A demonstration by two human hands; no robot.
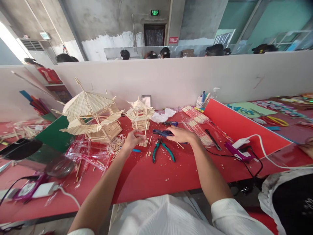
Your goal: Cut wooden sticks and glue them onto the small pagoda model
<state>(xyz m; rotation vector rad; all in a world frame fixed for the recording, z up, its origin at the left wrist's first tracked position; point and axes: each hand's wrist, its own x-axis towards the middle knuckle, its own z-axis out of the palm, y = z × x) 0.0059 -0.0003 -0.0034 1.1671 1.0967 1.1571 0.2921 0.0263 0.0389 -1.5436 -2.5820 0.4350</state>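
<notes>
My left hand (134,138) is closed in a pinch on a thin wooden stick (146,128), held upright in front of the small stick pavilion (140,115). Short cut sticks (144,143) lie under and beside those fingers. Fingers of my right hand (181,134) curl over a dark blue hand tool (161,132); its exact kind is hard to make out, as the hand covers part of it. Between both hands, green-handled pliers (162,149) rest on the red table with their handles spread. Farther left stands a larger stick pavilion (90,114).
Packs of sticks (199,129) lie right of my hand, beside a leaning red board (242,125). Purple power strips (238,151) with cables sit at both sides. Crumpled plastic wrap (85,151) and a dark-rimmed clear container (36,156) are at left. A low partition (171,78) closes the back.
</notes>
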